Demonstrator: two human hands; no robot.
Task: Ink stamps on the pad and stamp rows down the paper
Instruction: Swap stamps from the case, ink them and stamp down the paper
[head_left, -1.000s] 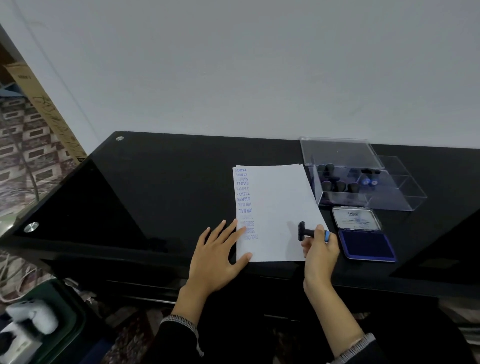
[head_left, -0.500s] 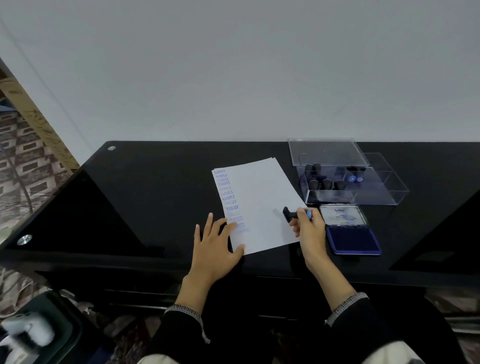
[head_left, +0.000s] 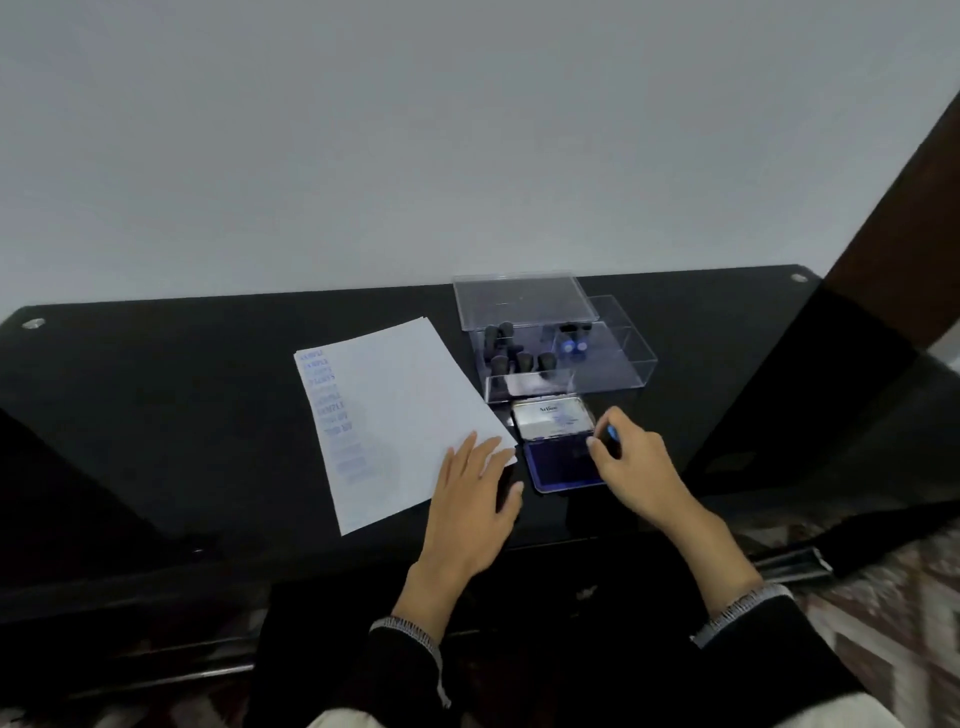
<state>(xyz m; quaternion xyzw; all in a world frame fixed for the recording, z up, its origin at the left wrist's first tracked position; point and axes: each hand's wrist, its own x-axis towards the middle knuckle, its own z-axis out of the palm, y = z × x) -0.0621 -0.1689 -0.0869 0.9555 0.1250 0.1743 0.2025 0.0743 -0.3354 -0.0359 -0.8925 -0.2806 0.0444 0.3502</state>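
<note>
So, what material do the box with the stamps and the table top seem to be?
The box: clear hard plastic, probably acrylic, since the stamps show through its walls. The table top: glossy black, likely glass or lacquer, since it reflects.

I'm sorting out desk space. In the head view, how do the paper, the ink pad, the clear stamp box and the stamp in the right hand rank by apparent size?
Largest to smallest:
1. paper
2. clear stamp box, lid included
3. ink pad, opened out
4. stamp, mostly hidden in the right hand
</note>
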